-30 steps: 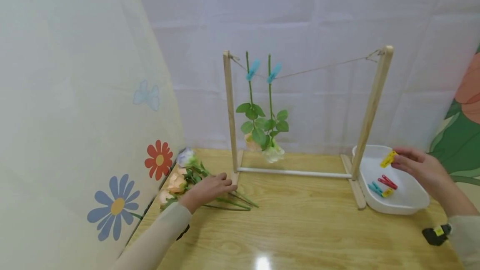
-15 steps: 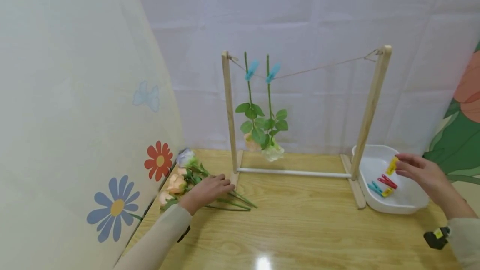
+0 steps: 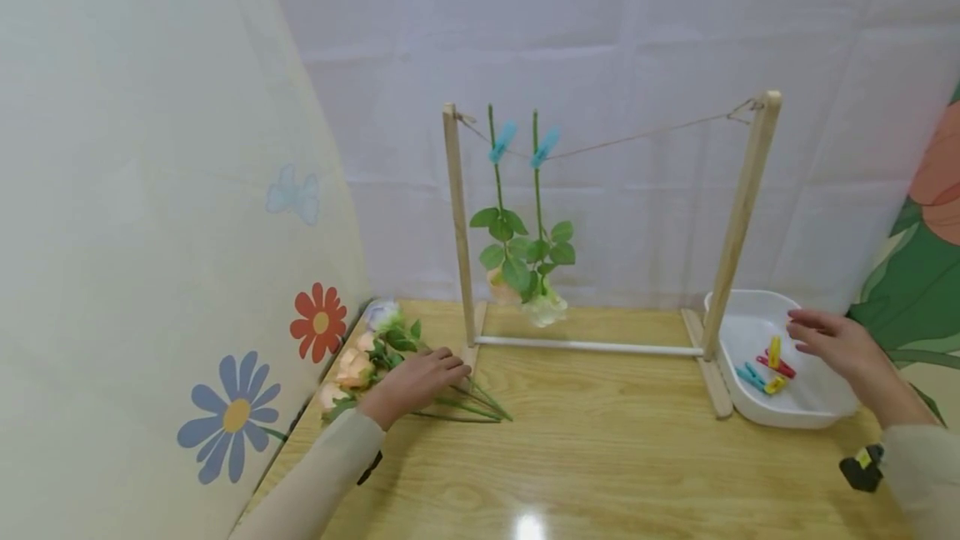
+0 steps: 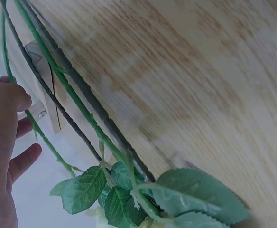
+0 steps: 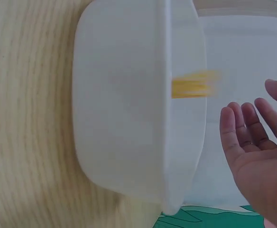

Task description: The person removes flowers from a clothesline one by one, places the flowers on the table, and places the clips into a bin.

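On the table [image 3: 585,473] stands the rack [image 3: 738,223], its line [image 3: 637,138] dipping lowest toward the left post; added weight there would probably deepen the sag. Just beside the rack's right foot sits the tray [image 3: 798,418]. Loose flowers [image 3: 354,367] lie at the left, stems crossing; lifting one could drag others by their leaves. Two hanging flowers [image 3: 537,252], heads down, overlap at the leaves, so a knock might swing both.

Left hand [image 3: 416,382]: at the loose flowers, pinching one green stem [image 4: 47,142]. A loose pinch might let it slip. Right hand [image 3: 843,344]: by the tray, fingers relaxed, holding nothing. Near its fingertips, a yellow peg [image 3: 775,352] shows blurred in the right wrist view, possibly falling; it could bounce or lodge awkwardly against the red pegs [image 3: 785,369]. Blue pegs [image 3: 502,142] clip the hanging stems; a weak bite would risk a drop.
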A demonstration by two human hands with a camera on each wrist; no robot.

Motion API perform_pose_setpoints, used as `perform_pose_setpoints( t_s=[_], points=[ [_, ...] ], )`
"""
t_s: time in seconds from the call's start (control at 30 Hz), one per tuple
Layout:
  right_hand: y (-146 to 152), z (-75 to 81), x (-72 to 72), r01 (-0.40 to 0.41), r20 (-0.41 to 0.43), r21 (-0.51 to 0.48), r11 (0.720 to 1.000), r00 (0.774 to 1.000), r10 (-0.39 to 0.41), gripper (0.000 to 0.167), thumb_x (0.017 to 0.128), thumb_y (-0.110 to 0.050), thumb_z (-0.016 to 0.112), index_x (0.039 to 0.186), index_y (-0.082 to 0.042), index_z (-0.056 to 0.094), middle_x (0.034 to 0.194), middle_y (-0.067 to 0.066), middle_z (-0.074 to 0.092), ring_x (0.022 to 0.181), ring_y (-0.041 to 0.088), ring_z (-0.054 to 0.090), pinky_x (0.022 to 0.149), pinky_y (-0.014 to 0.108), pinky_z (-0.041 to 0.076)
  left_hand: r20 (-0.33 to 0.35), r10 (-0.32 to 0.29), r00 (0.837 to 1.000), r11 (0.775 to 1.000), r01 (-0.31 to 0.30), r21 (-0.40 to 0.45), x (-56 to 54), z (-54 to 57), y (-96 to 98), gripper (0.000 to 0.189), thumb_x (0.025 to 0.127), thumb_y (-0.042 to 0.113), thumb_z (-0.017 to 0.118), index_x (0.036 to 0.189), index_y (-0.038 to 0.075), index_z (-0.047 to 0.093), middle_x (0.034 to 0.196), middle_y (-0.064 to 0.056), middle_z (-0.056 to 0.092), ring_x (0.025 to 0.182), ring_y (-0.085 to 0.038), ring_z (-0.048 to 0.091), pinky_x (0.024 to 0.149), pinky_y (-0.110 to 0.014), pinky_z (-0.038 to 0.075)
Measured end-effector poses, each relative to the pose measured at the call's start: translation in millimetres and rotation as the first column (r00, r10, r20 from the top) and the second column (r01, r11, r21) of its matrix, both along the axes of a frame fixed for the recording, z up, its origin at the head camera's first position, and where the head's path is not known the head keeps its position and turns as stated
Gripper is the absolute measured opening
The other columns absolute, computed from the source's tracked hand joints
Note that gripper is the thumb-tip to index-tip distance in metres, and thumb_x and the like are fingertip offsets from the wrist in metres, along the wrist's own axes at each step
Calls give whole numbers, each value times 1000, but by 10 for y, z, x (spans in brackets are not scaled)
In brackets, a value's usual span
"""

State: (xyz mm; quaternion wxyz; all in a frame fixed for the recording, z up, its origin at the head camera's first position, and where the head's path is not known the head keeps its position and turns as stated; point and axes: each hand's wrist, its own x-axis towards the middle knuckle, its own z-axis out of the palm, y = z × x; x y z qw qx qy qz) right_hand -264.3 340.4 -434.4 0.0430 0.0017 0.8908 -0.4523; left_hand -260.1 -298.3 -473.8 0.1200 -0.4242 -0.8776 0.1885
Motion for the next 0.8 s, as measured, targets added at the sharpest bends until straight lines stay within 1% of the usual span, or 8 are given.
perform_pose_setpoints(
  t_s=[0.1, 0.23, 0.27, 0.33, 0.4, 0.5, 0.63, 0.8],
  points=[
    [-29, 38, -26, 26, 10, -31, 999, 1000, -25, 76, 107, -46, 41, 153, 13, 26, 153, 41, 28, 88, -8, 58, 104, 70, 37, 11, 23, 1000, 1000, -23, -9, 3, 11, 3, 45, 94, 9, 70, 138, 16, 61, 127, -1, 66, 114, -20, 62, 89, -37, 58],
    [-65, 100, -44, 35, -41, -55, 998, 998, -38, 74, 107, -44, 44, 151, 14, 30, 146, 39, 39, 79, -21, 49, 104, 68, 38, -1, 38, 999, 999, -38, -19, -1, 39, 7, 46, 94, 14, 72, 138, 15, 60, 129, -1, 66, 116, -21, 62, 92, -40, 57],
    [-69, 117, -44, 34, -61, -48, 998, 997, -37, 73, 107, -44, 45, 150, 14, 32, 139, 32, 50, 79, -21, 50, 103, 65, 41, -3, 40, 999, 999, -40, -18, -1, 47, 9, 47, 94, 16, 73, 138, 15, 61, 130, -1, 66, 117, -22, 62, 93, -40, 57],
    [-73, 154, -44, 36, -99, -48, 998, 994, -41, 72, 106, -43, 47, 148, 14, 35, 121, 8, 64, 79, -19, 53, 98, 50, 53, -5, 44, 999, 999, -44, -12, -6, 58, 12, 48, 93, 19, 74, 138, 14, 61, 130, -2, 66, 118, -22, 62, 94, -39, 56],
    [-86, 188, -41, 42, -139, -48, 998, 989, -48, 70, 106, -41, 49, 147, 15, 37, 112, -11, 60, 80, -18, 55, 84, 32, 59, -4, 43, 999, 999, -43, -2, -10, 67, 17, 48, 92, 20, 75, 138, 14, 61, 130, -1, 66, 118, -21, 62, 94, -38, 56],
    [-113, 238, -36, 54, -171, -66, 996, 983, -65, 70, 106, -42, 50, 146, 15, 39, 107, -22, 54, 81, -17, 55, 69, 12, 52, 3, 39, 999, 999, -39, 16, -14, 74, 24, 47, 93, 18, 75, 138, 15, 61, 130, -1, 66, 119, -21, 62, 94, -37, 57],
    [-170, 313, -21, 66, -191, -85, 994, 978, -81, 70, 105, -43, 50, 146, 13, 41, 102, -28, 54, 81, -17, 55, 69, 10, 50, 4, 29, 1000, 999, -30, 31, -20, 76, 31, 46, 94, 18, 74, 138, 15, 61, 130, -1, 66, 119, -21, 62, 93, -37, 57],
    [-247, 415, -5, 51, -239, -131, 990, 968, -81, 57, 105, -41, 51, 139, 5, 49, 95, -36, 54, 83, -15, 57, 70, 8, 49, 0, 13, 1000, 989, -13, 150, -39, 115, 55, 42, 96, 17, 71, 136, 11, 62, 128, -5, 67, 118, -25, 63, 93, -39, 58]
  ],
)
